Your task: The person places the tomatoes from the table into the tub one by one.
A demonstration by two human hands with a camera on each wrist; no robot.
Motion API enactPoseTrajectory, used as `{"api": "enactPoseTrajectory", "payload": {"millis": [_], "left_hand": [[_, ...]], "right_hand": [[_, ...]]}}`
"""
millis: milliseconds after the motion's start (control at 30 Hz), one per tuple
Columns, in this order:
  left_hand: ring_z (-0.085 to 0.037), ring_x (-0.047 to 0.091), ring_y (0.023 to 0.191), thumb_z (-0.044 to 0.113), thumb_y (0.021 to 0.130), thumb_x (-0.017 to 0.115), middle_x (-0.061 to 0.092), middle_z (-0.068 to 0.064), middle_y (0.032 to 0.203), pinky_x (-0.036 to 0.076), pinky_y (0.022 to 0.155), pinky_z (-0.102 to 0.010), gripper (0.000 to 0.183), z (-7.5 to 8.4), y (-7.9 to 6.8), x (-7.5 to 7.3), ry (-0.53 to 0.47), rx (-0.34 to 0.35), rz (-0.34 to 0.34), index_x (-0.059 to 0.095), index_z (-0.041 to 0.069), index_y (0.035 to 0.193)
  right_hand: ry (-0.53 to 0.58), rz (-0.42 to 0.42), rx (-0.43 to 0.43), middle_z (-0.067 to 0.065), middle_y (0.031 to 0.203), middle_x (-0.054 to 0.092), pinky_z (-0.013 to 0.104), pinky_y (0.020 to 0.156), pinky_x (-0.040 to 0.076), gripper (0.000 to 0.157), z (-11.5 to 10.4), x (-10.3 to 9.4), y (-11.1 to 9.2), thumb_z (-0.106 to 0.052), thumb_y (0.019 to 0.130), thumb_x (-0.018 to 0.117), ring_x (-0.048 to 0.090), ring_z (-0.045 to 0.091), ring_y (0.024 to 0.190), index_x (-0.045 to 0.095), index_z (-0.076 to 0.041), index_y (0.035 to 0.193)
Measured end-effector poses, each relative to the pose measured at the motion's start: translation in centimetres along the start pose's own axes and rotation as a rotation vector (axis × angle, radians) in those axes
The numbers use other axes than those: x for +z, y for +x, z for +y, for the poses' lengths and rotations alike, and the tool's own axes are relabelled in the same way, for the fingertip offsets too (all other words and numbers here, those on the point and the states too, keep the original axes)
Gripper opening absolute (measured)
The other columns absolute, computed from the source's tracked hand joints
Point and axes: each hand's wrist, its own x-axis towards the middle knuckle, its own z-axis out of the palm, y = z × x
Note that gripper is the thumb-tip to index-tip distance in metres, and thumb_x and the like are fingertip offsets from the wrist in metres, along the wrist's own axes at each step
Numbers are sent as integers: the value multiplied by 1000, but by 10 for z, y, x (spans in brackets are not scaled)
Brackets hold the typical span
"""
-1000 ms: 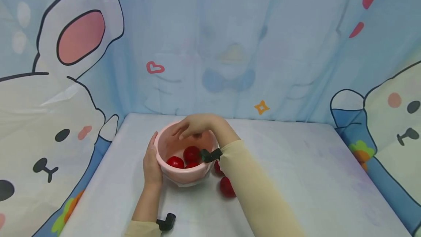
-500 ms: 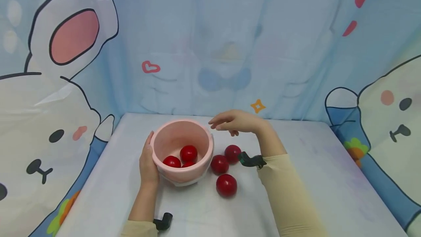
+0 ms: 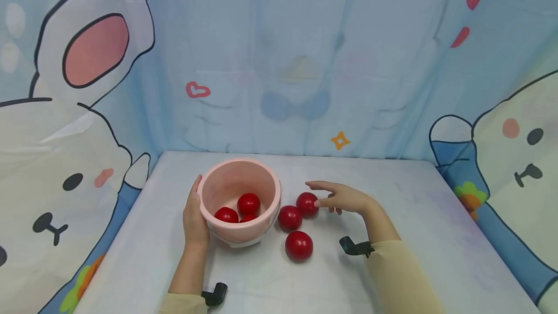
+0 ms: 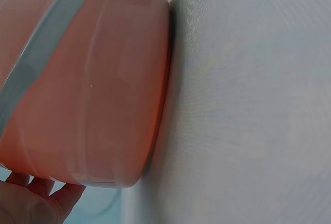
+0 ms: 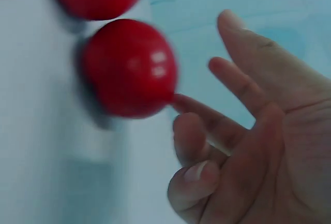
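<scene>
The left hand [image 3: 195, 217] rests against the left side of a pink bowl [image 3: 241, 229], its fingers lying along the outer wall. In the left wrist view, fingertips [image 4: 67, 195] touch the bowl's wall [image 4: 103, 89]. Inside the bowl lie glossy round red balls [image 3: 249, 204], partly hidden by the front rim. To its right, the right hand [image 3: 348, 200] hovers with spread, relaxed fingers beside the farthest of three similar balls on the table. That red ball [image 5: 129, 69] sits right at a fingertip in the right wrist view, with nothing held in the palm.
The other two loose balls are a red one [image 3: 289, 218] close to the bowl and another [image 3: 299, 246] nearer the front. A white cloth covers the table [image 3: 392, 197]. Behind stands a blue curtain [image 3: 301, 38] with cartoon bears.
From over the bowl, the right hand has moved right, then down to the farthest loose ball. The left hand stays on the bowl. The view has shifted slightly.
</scene>
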Motion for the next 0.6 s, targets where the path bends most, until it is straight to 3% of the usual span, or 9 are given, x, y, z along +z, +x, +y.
{"api": "enactPoseTrajectory", "payload": {"millis": [300, 600], "left_hand": [[-7, 34, 146, 56, 102, 31, 41, 20, 154, 33, 119, -48, 44, -1, 0, 0, 1, 3, -1, 39, 50, 145], [-9, 33, 147, 53, 103, 30, 39, 13, 157, 33, 119, -49, 44, 2, 0, 0, 0, -12, 1, 39, 50, 146]], "right_hand": [[125, 88, -41, 5, 149, 45, 34, 61, 52, 72, 36, 27, 2, -38, 88, 72, 61, 27, 73, 37, -39, 151], [162, 199, -3, 6, 150, 47, 32, 56, 51, 69, 49, 41, 8, -45, 85, 74, 57, 23, 65, 41, -47, 146]]}}
